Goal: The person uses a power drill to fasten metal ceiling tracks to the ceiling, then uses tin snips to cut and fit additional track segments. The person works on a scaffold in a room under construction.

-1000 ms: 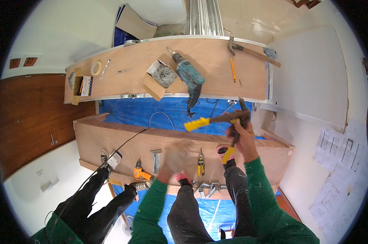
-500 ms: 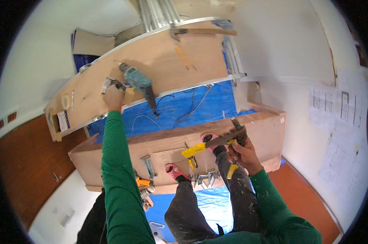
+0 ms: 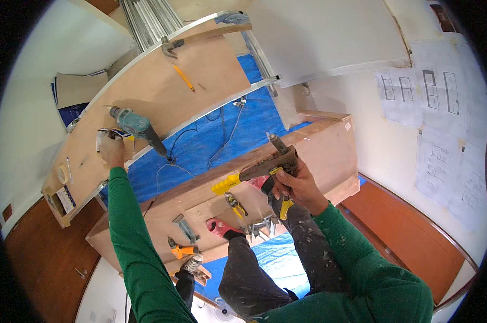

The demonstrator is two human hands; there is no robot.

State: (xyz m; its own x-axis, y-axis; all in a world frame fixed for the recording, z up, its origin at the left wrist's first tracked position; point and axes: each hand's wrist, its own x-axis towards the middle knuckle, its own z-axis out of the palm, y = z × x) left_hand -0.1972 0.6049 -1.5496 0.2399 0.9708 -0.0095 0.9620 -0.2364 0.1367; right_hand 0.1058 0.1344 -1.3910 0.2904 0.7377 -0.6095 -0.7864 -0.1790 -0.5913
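My right hand is closed around a worn, dark brown two-handled tool with yellow grips and a short round metal end; its exact kind is unclear. The tool is held above the wooden platform under my feet. My left arm stretches to the raised plywood board, where my left hand is closed at a small dark and light thing, mostly hidden by the fingers. Right beside that hand lies a teal power drill, its bit pointing left. A yellow piece shows between them.
On the plywood board are a claw hammer, an orange pencil-like stick and a tape roll. Yellow-handled snips, metal brackets and an orange drill lie on the platform. Another person's shoe is close by.
The whole view has tilted and shifted, so the board appears lower left. My left hand stays beside the teal drill, and my right hand still holds the tool, with slightly changed angle.
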